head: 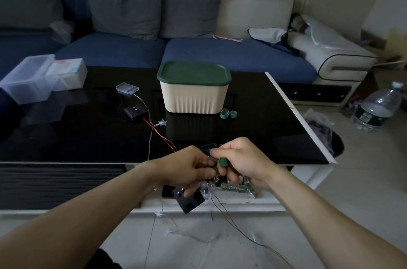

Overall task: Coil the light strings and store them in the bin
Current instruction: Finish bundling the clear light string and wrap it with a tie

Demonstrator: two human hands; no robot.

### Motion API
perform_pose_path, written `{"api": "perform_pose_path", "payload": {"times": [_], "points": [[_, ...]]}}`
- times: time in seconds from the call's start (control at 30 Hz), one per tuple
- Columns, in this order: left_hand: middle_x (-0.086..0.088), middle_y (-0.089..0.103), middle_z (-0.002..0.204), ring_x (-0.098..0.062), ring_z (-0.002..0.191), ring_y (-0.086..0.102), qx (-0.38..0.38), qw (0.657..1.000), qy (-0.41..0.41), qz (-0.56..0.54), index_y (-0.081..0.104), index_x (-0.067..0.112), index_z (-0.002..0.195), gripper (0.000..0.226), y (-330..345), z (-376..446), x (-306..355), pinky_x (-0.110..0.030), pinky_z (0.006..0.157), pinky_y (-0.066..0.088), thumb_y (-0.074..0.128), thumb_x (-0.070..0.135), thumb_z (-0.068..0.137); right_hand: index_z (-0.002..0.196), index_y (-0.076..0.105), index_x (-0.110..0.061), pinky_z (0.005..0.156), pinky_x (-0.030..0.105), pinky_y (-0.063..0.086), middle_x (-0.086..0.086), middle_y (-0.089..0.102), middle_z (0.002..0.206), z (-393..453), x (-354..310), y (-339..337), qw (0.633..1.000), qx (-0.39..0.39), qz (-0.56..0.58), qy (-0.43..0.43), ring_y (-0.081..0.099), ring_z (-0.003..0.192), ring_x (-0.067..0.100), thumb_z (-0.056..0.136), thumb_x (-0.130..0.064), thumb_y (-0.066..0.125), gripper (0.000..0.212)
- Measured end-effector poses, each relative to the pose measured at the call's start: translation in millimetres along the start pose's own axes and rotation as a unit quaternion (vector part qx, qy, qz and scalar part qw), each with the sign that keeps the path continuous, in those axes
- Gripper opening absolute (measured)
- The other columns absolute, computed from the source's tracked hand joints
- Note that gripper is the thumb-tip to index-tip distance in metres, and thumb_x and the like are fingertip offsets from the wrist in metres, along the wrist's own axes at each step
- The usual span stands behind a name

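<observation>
Closest to me, thin wires (229, 220) trail down toward the floor tiles. Just above them my left hand (189, 167) curls around a bundle of light string with clear stars (207, 188), a black box (189, 200) hanging under its fingers. My right hand (240, 160) meets it, fingers pinched on a green band (222, 161). Farther out on the black table (275, 127) lie a second black controller (135, 111), a star (162, 122) and a clear battery case (127, 88). Beyond stands the cream bin (193, 92), its green lid on, two green bands (228, 113) beside it
</observation>
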State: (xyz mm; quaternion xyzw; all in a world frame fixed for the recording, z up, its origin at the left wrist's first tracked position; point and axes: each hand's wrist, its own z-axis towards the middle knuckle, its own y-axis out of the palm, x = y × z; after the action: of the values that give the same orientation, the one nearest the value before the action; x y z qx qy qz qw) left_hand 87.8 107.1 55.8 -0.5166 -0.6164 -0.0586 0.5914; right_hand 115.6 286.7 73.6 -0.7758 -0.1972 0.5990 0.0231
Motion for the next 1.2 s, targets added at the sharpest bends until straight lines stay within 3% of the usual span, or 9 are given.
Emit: {"api": "perform_pose_path", "payload": {"times": [0.17,0.3,0.43,0.5,0.6,0.7,0.83,1.0,1.2], "points": [[-0.013,0.054,0.052,-0.019,0.040,0.050,0.025,0.999,0.008,-0.021,0.060,0.020,0.073,0.029,4,-1,5,-0.037,0.056,0.045,0.054,0.024,0.102,0.069,0.064,-0.002,0.038,0.021,0.027,0.011,0.054,0.053,3,-10,-7,0.999,-0.031,-0.009,0.010,0.033,0.034,0.011,0.096,-0.016,0.062,0.030],[0.002,0.050,0.044,-0.011,0.035,0.048,0.046,0.999,-0.006,-0.021,0.062,0.002,0.088,0.034,6,1,9,-0.023,0.048,0.045,0.052,0.031,0.102,0.067,0.069,-0.003,0.043,0.027,0.027,0.026,0.059,0.070,8,-3,-2,1.000,-0.005,-0.010,-0.002,0.039,0.040,0.015,0.097,-0.021,0.062,0.035],[-0.007,0.049,0.052,-0.011,0.033,0.045,0.088,0.993,-0.025,-0.072,0.062,0.003,0.079,0.030,5,4,4,-0.022,0.040,0.039,0.052,0.020,0.102,0.082,0.066,-0.003,0.038,0.018,0.029,0.006,0.069,0.063,8,-5,3,0.999,0.000,0.033,-0.006,0.047,0.039,0.009,0.104,-0.020,0.053,0.031],[-0.010,0.048,0.054,-0.013,0.035,0.044,0.127,0.987,-0.045,-0.085,0.060,-0.006,0.077,0.033,4,8,-2,-0.024,0.039,0.037,0.053,0.017,0.100,0.093,0.066,-0.004,0.037,0.020,0.031,0.008,0.073,0.070,7,-7,4,0.999,-0.010,0.036,-0.023,0.056,0.043,0.013,0.108,-0.027,0.045,0.035],[-0.005,0.044,0.047,-0.013,0.034,0.039,0.192,0.975,-0.064,-0.095,0.049,0.008,0.059,0.046,2,13,-8,-0.022,0.038,0.033,0.057,0.030,0.099,0.103,0.070,-0.009,0.039,0.022,0.036,0.011,0.076,0.082,10,-5,0,0.995,0.045,0.018,-0.091,0.065,0.055,0.018,0.107,-0.025,0.047,0.028],[-0.013,0.044,0.056,-0.012,0.031,0.035,0.216,0.964,-0.075,-0.137,0.042,0.011,0.063,0.044,-2,13,-11,-0.019,0.036,0.030,0.051,0.031,0.101,0.107,0.074,-0.023,0.069,0.014,0.045,-0.001,0.070,0.104,16,2,-12,0.973,0.102,-0.091,-0.186,0.063,0.089,0.009,0.087,-0.001,0.066,0.030],[-0.019,0.044,0.068,-0.012,0.032,0.033,0.187,0.966,-0.070,-0.167,0.046,0.006,0.073,0.038,-2,10,-10,-0.018,0.035,0.028,0.049,0.028,0.103,0.122,0.068,-0.032,0.106,0.011,0.026,-0.021,0.055,0.129,16,8,-15,0.936,0.016,-0.276,-0.219,0.038,0.131,-0.001,0.084,-0.011,0.075,0.044],[-0.005,0.052,0.054,-0.013,0.034,0.033,0.117,0.971,-0.072,-0.196,0.050,0.007,0.071,0.037,-5,2,-5,-0.019,0.035,0.025,0.050,0.027,0.102,0.119,0.068,-0.033,0.093,0.018,0.045,-0.011,0.057,0.114,17,9,-13,0.937,0.001,-0.303,-0.176,0.057,0.107,0.003,0.087,-0.030,0.078,0.034],[-0.010,0.059,0.061,-0.014,0.034,0.033,0.112,0.943,-0.062,-0.306,0.057,0.003,0.068,0.037,-8,1,-7,-0.019,0.034,0.024,0.056,0.022,0.099,0.108,0.062,-0.031,0.076,0.010,0.038,-0.011,0.049,0.106,21,5,-8,0.917,0.015,-0.348,-0.197,0.054,0.093,0.001,0.091,-0.028,0.073,0.021]]}}
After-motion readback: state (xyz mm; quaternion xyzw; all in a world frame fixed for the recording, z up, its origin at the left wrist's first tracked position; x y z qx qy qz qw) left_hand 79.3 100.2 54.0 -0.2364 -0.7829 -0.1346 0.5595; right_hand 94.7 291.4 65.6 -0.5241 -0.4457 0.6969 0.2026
